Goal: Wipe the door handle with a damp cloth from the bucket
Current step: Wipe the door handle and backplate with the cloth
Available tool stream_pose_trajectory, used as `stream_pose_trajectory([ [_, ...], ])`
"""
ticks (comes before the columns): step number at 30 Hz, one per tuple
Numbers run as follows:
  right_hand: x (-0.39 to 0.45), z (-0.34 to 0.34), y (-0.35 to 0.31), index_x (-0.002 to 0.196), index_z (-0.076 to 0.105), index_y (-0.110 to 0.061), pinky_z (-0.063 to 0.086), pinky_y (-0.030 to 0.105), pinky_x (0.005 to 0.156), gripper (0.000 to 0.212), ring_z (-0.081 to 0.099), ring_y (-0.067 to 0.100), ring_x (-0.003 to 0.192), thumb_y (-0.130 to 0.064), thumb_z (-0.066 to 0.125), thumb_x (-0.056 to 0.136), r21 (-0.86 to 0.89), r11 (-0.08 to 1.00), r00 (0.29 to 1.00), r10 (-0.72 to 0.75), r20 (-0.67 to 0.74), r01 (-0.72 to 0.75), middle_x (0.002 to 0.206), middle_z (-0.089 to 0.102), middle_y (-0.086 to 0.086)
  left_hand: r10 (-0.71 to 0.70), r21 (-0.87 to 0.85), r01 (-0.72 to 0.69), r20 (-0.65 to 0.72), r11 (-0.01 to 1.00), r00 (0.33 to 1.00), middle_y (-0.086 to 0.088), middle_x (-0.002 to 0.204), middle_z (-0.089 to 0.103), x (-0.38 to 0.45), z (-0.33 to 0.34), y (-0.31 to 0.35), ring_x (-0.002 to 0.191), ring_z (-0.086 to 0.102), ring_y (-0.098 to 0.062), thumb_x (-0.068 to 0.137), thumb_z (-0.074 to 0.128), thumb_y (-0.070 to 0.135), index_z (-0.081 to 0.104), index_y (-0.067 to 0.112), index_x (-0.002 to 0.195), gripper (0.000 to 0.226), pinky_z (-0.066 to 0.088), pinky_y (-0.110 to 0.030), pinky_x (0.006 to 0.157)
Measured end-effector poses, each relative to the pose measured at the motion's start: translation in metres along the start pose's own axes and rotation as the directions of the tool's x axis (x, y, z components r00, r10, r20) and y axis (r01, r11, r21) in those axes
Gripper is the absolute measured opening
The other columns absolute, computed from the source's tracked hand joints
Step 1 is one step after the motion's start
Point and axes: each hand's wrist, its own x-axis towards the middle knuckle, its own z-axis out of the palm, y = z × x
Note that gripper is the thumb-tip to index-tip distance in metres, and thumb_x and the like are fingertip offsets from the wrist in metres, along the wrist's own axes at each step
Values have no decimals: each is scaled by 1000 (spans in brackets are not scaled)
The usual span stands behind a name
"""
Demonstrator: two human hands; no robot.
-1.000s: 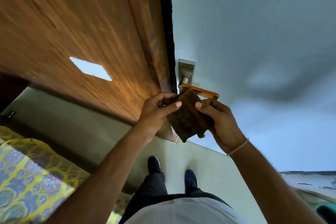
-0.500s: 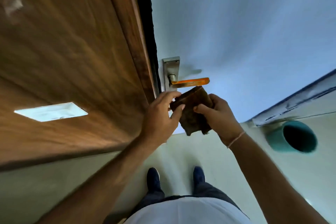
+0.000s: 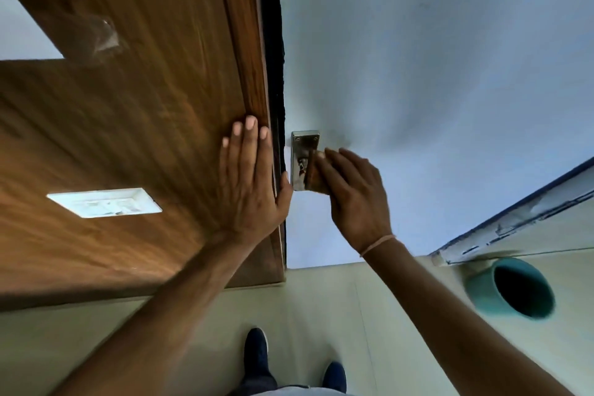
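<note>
Wooden panel (image 3: 128,106) at left carries a white rectangular plate (image 3: 104,202); the left hand (image 3: 249,185) lies flat against the panel's right edge, grip apart, fingers extended and holding nothing. Just right of the dark gap, the door handle (image 3: 303,159), on its metal backplate on the pale blue door (image 3: 418,74), is largely covered by the right hand (image 3: 355,193), grip clamped on the brown cloth (image 3: 316,175) and pressing it onto the handle. A teal bucket (image 3: 511,288) stands on the floor (image 3: 321,315) at far right, well apart from the handle.
</note>
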Motion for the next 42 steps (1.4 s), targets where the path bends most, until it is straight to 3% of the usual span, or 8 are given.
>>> stream_pose_trajectory([
  [8,-12,26,-4,152,57,-16,41,49,117,59,50,37,145,-3,61,94,-89,995,997,-37,61,43,158,55,11,36,156,-38,14,987,999,-25,166,25,-5,19,-10,166,-2,-30,96,71,34,4,3,167,102,12,-48,135],
  [13,-13,20,11,143,67,-14,42,47,110,58,55,37,140,2,63,87,-68,977,979,198,-41,-200,153,62,7,81,181,-79,-4,980,997,-18,171,18,-4,23,-14,166,-2,-30,95,71,35,5,3,167,103,11,-48,135],
  [19,-7,34,-14,148,62,-15,42,49,114,58,52,37,142,-5,59,91,-82,992,996,93,-12,-94,156,58,8,108,224,-102,-16,969,994,-13,178,-9,-5,26,-19,166,-1,-30,98,66,36,6,3,168,98,10,-47,136],
  [24,-18,25,-6,150,60,-12,38,50,115,71,48,39,146,-1,58,79,-117,960,966,248,-72,-255,159,54,11,113,227,-105,-24,968,993,-14,178,-7,-5,29,-20,166,0,-30,98,66,35,7,3,167,97,11,-47,135],
  [29,-8,36,-27,151,59,-17,36,50,117,60,48,38,146,-10,54,91,-112,988,994,110,-14,-111,158,54,12,95,217,-85,-34,972,995,-24,170,22,-5,29,-18,166,0,-30,97,66,35,8,2,167,97,13,-48,135],
  [33,-15,31,-13,149,61,-22,37,51,113,60,50,39,142,-8,59,91,-150,961,973,226,-55,-232,154,57,11,107,212,-98,-30,972,994,-14,178,-7,-5,27,-18,166,-1,-30,100,63,35,6,2,167,94,10,-47,136],
  [39,-8,38,-18,155,53,-23,38,53,112,65,51,43,137,-8,58,92,-193,979,997,72,18,-67,152,56,15,109,227,-100,-30,969,994,-16,178,-2,-5,26,-20,166,0,-31,99,66,31,8,1,167,94,10,-47,136],
  [42,-13,32,-4,156,51,-23,38,54,112,70,51,44,137,-5,56,89,-238,965,993,113,18,-106,153,55,16,113,230,-102,-35,968,993,-15,178,-6,-6,27,-20,166,1,-31,101,66,32,9,1,167,92,11,-48,136],
])
